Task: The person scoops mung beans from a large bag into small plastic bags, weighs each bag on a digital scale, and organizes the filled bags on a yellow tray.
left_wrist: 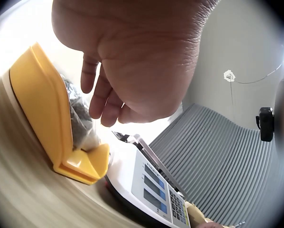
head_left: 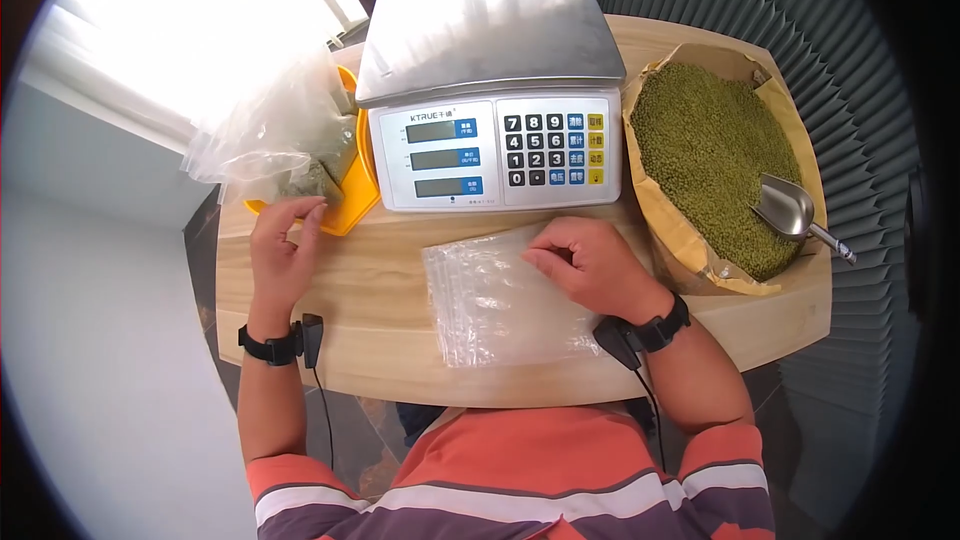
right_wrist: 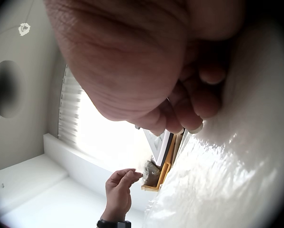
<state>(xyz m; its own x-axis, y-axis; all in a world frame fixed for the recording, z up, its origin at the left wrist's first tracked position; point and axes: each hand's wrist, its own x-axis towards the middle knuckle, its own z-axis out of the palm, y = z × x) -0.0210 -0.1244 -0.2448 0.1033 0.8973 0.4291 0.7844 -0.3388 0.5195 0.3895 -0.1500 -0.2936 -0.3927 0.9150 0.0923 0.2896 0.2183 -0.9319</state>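
Observation:
My left hand (head_left: 283,245) is at the front edge of a yellow bin (head_left: 356,202), its fingers bent loosely and holding nothing. In the bin are clear plastic bags (head_left: 295,125), one with greenish contents (head_left: 312,182) close to the fingertips. In the left wrist view the fingers of the hand (left_wrist: 132,61) hang down beside the bin's wall (left_wrist: 42,104). My right hand (head_left: 590,265) is over a stack of clear zip bags (head_left: 500,305), fingers loosely curled. In the right wrist view its fingertips (right_wrist: 195,128) are right at the shiny plastic (right_wrist: 213,175).
A digital scale (head_left: 495,155) with a bare metal pan (head_left: 490,35) stands behind the hands. To the right, an open paper sack (head_left: 660,200) holds green beans (head_left: 715,140), with a metal scoop (head_left: 785,207) lying on them. The wooden table's (head_left: 380,340) front edge is near the person's body.

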